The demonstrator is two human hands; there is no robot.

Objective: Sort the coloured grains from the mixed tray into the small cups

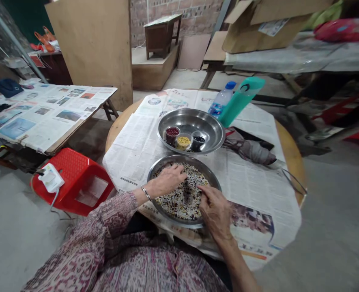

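A steel tray of mixed grains and beans, white, yellow, dark red and black, lies at the near side of the round table. Over its left part my left hand rests with fingers spread on the grains, palm down. At the tray's right rim is my right hand, its thumb and forefinger pinched together above the grains; whatever is between them is too small to see. Just behind stands a larger steel basin with three clear cups: red beans, yellow beans and black beans.
Newspaper covers the table. Behind the basin's right side are a water bottle and a tilted green bottle. A folded grey umbrella lies at the right. A red stool with a white power strip stands left.
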